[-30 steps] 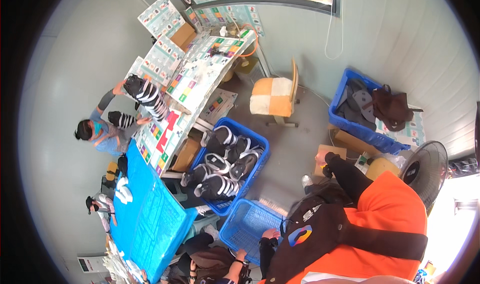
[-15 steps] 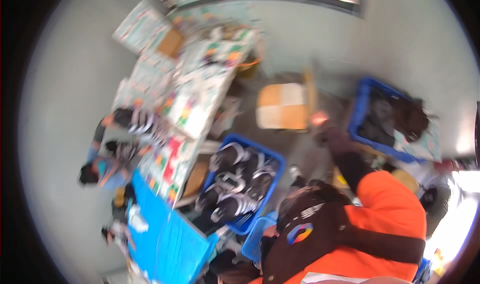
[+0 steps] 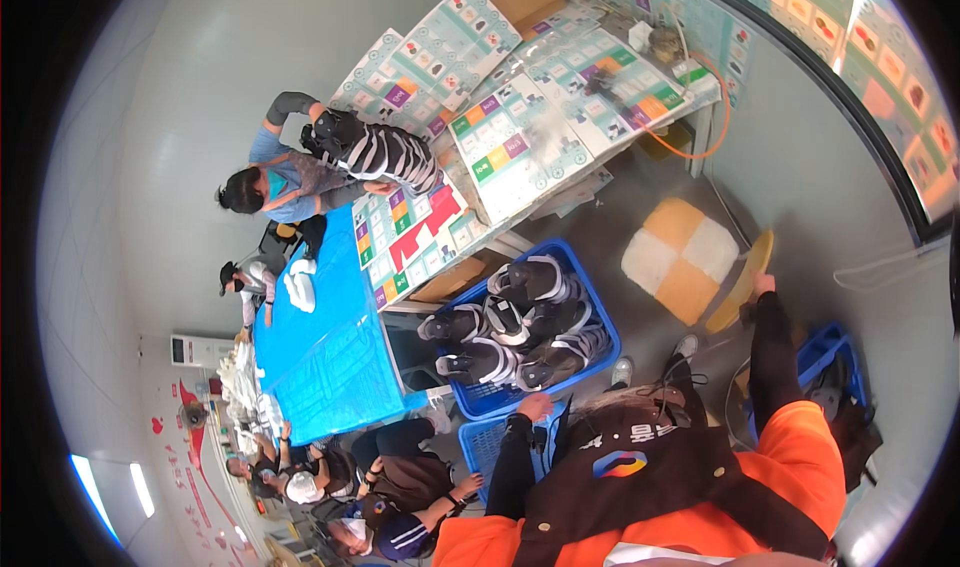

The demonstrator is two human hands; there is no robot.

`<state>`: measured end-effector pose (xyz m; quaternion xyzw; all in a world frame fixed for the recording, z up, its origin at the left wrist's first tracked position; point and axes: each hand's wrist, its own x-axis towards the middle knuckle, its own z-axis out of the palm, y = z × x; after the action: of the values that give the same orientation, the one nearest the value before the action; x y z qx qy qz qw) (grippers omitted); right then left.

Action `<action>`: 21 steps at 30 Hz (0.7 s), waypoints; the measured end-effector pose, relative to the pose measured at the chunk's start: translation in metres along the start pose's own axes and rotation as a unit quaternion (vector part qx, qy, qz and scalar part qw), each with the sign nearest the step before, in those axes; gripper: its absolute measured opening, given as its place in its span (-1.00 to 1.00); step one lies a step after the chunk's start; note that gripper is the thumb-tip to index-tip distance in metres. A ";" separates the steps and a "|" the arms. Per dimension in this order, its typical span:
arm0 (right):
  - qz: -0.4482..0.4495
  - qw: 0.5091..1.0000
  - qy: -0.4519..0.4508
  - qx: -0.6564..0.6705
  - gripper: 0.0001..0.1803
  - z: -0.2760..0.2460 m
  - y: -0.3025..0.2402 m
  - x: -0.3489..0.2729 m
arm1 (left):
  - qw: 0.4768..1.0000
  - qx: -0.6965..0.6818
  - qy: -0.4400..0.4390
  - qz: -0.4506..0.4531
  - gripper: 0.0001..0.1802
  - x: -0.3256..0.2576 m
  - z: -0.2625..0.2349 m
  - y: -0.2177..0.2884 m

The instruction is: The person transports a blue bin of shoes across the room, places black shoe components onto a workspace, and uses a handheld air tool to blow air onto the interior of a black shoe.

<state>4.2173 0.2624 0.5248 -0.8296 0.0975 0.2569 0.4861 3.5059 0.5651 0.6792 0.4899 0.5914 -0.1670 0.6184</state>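
Crate (image 3: 590, 362) rim under left hand (image 3: 535, 407) — right hand (image 3: 765, 285) on chair (image 3: 740, 282).

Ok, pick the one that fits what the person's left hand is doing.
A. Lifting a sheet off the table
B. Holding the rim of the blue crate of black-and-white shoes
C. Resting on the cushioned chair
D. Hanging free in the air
B: the left hand sits at the near rim of the blue crate of shoes, while the right hand is the one on the chair.
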 end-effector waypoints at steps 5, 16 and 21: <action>-0.003 0.999 0.016 -0.042 -0.32 -0.011 0.006 0.027 | 0.987 -0.109 -0.074 -0.095 -0.60 0.004 0.039 0.019; 0.020 0.975 0.093 -0.200 -0.33 -0.153 0.073 0.024 | 0.984 -0.067 0.063 0.151 -0.81 0.045 -0.066 0.234; 0.036 0.871 0.041 -0.489 -0.40 -0.189 0.060 0.036 | 0.959 -0.098 0.117 0.240 -0.84 0.051 -0.184 0.332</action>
<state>4.2861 0.0731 0.5351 -0.9669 0.0087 0.2550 0.0048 3.6742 0.8860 0.8022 0.5703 0.5383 0.1042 0.6117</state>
